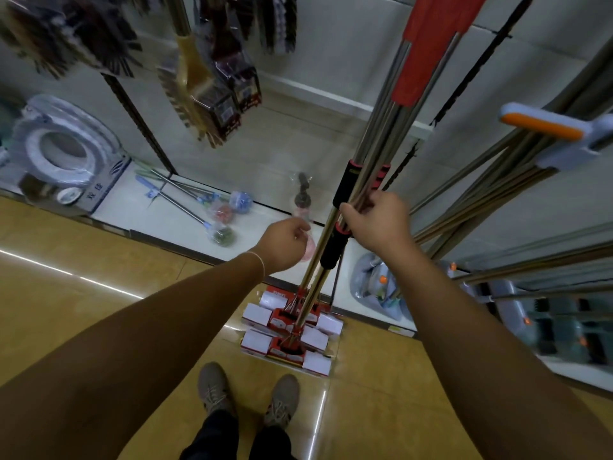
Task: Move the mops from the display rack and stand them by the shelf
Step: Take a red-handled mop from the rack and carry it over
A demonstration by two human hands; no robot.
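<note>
Mops: a bundle of mops stands close in front of the person, its sponge heads in red and white wrappers resting on the tan floor just ahead of the shoes.
Long axis: close to upright, running from the heads near the feet up and away toward a red sleeve at the top of the view; the metal poles lean slightly toward the shelf side.
Right hand: the right hand is curled round the metal poles just under the upper black foam grip, thumb and fingers wrapped on the shafts.
Left hand: the left hand hangs beside the bundle, left of the poles, fingers loosely curled (whether it pinches anything cannot be told; it does not appear to touch the poles).
Nearer hand: the right, already on the bundle; the left is near but apart.
Shelf: the low white shelf base lies just beyond the mop heads, with small brushes lying on it.
Other mops: more poles and a grey and orange head lean at the right, well apart from the held bundle.
Judgement: the coming move likely turns on keeping the poles upright while the heads stay by the shelf edge; the left hand seems placed to steady the lower shafts.
</note>
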